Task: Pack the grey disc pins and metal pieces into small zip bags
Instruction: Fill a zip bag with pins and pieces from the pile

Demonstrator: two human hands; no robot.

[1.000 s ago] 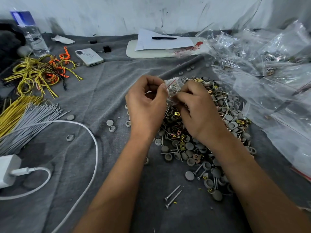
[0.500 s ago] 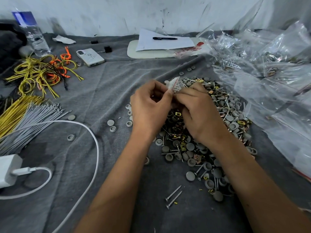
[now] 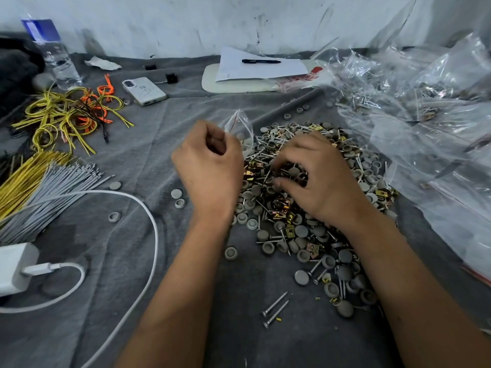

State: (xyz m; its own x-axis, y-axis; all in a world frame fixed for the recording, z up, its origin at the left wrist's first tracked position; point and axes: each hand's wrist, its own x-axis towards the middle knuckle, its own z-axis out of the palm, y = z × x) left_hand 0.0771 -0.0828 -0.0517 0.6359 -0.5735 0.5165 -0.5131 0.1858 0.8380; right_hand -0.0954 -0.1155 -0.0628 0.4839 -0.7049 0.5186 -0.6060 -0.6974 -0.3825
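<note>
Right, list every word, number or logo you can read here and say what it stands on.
None can be read.
Water bottle: blue label, print blurred.
Red print on the plastic bag beside the paper: too blurred.
Sheet of paper under the pen: faint marks only.
Phone: a small drawing on its back, no legible words.
Charger: no visible marking.

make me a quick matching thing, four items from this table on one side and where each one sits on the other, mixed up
Items:
1. pen
2. phone
3. small zip bag
4. two loose screws

Places:
A. in the left hand
B. on the paper sheet
C. on the cloth near the pile's near edge
D. beside the yellow and orange wires

Pairs: 1-B, 2-D, 3-A, 4-C
</note>
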